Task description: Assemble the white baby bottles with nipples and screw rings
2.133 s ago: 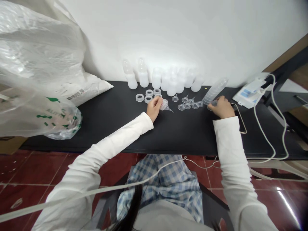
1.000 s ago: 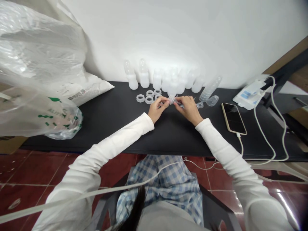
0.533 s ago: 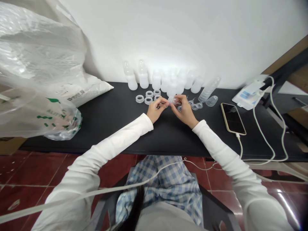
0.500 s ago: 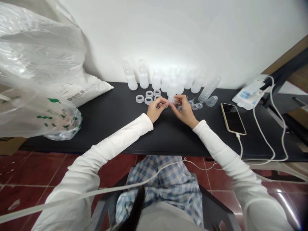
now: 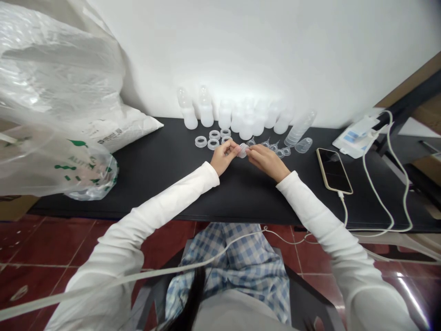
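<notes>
A translucent bottle collar ring (image 5: 243,150) is held between my two hands, above the dark table. My left hand (image 5: 224,156) pinches its left side between thumb and fingers. My right hand (image 5: 267,161) grips it from the right, its fingertips closed on the rim; whether a nipple sits inside the ring I cannot make out. Just left of the hands lie several loose collar rings (image 5: 200,141). Behind and right of my right hand are several clear nipples (image 5: 274,147). White baby bottles (image 5: 225,116) stand in a group at the back.
Two capped bottles (image 5: 188,115) stand at the back left. A leaning stack of clear caps (image 5: 300,130) and a single cap (image 5: 303,145) are on the right, near a phone (image 5: 333,170) on a cable. Large plastic bags (image 5: 86,170) crowd the left side. A white power strip (image 5: 356,135) lies far right.
My right hand has turned over, its back now facing up and its fingers pointing left. The ring between the hands now shows more plainly. My left hand has barely moved.
</notes>
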{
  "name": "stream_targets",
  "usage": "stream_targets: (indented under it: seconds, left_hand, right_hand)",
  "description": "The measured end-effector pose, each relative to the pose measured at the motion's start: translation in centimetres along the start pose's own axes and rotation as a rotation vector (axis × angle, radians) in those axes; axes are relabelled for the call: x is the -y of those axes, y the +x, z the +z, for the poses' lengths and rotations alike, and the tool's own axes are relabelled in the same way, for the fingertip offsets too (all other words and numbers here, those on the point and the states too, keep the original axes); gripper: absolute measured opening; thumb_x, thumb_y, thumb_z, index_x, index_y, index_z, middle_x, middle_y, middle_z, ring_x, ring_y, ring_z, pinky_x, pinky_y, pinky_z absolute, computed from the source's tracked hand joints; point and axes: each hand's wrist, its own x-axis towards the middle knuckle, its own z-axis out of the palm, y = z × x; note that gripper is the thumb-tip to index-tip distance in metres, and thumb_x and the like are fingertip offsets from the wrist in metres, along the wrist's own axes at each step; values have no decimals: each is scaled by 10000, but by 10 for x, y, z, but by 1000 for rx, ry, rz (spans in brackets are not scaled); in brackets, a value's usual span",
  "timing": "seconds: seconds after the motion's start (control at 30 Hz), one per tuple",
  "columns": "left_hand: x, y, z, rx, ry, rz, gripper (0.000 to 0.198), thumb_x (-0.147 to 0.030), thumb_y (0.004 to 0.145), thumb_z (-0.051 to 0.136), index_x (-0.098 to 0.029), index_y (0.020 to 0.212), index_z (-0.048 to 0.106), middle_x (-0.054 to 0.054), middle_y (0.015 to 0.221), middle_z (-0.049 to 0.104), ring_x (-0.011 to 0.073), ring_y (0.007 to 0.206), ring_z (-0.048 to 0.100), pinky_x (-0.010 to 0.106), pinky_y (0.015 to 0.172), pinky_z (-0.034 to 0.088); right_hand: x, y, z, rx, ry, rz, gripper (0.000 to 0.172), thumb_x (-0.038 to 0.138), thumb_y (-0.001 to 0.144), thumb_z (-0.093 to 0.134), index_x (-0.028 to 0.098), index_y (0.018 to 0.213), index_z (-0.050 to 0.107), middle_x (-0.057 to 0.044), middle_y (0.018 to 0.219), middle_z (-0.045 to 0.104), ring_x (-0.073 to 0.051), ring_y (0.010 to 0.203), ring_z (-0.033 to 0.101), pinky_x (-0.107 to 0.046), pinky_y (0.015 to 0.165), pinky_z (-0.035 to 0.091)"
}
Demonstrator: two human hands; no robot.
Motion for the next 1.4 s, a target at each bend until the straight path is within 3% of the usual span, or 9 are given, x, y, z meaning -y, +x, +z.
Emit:
stream_targets:
  seconds: [0.23,0.33,0.43,0.57,0.7,0.8,1.07,1.27,1.4]
  left_hand:
    - [-3,-5,0,-3,126,33,621,-815,843,515,-213,693,480,-37,619,467,109,589,409,294,611,345]
    - [-2,-6,-12,-73,215,84,651,-848,851,443,-222,673,416,-42,593,388,115,576,367,299,595,311]
    - [-1,-7,-32,-123,327,110,663,-862,863,382,-227,671,373,-39,593,364,123,581,358,305,611,309]
    - [-2,-13,-53,29,459,95,569,-744,924,439,-223,699,407,-32,626,432,125,601,403,296,639,340]
    - [-2,-15,-54,133,520,85,370,-533,875,658,-219,801,477,-19,755,540,126,676,482,272,682,397]
    - [-1,-13,-51,172,575,102,259,-449,916,614,-212,869,522,-6,795,564,134,707,504,277,718,421]
    - [2,-13,-75,83,847,187,429,-497,1000,401,-212,741,589,27,741,497,191,785,518,316,768,420]
    - [6,-14,-95,14,1092,177,423,-479,941,499,-212,614,519,42,674,483,199,719,498,323,649,348]
    - [9,-10,-99,9,1193,161,433,-484,919,522,-202,590,538,76,646,530,225,716,526,347,648,335]
  right_hand:
    - [0,-5,-1,32,27,-98,315,238,1065,350,246,1143,655,-93,1043,715,-203,917,657,-374,821,556]
    - [-2,-7,-2,27,50,-116,323,246,1069,342,259,1114,662,-90,1115,721,-203,972,668,-379,848,560]
    - [-8,-10,-4,-27,10,-4,289,270,1063,381,244,1129,661,-103,1168,717,-214,1040,665,-374,868,547]
    - [-15,-7,-2,-12,-90,177,284,261,1038,419,199,1168,664,-131,1092,726,-248,1011,644,-392,844,494]
    - [-12,-2,9,77,-220,183,315,226,1018,407,192,1204,658,-113,1010,715,-261,950,590,-404,850,419]
    - [-10,-3,15,106,-290,174,319,190,998,406,189,1173,673,-110,983,710,-267,945,563,-419,884,389]
    - [-5,-8,13,94,-224,277,355,255,1024,400,204,1248,671,-161,1183,688,-294,1078,576,-487,972,383]
    - [-3,-11,15,66,-226,283,352,239,1010,424,219,1271,660,-184,1289,651,-323,1159,561,-512,980,378]
    - [-4,-11,16,68,-246,295,350,261,1027,409,215,1267,660,-162,1257,670,-303,1142,573,-481,975,368]
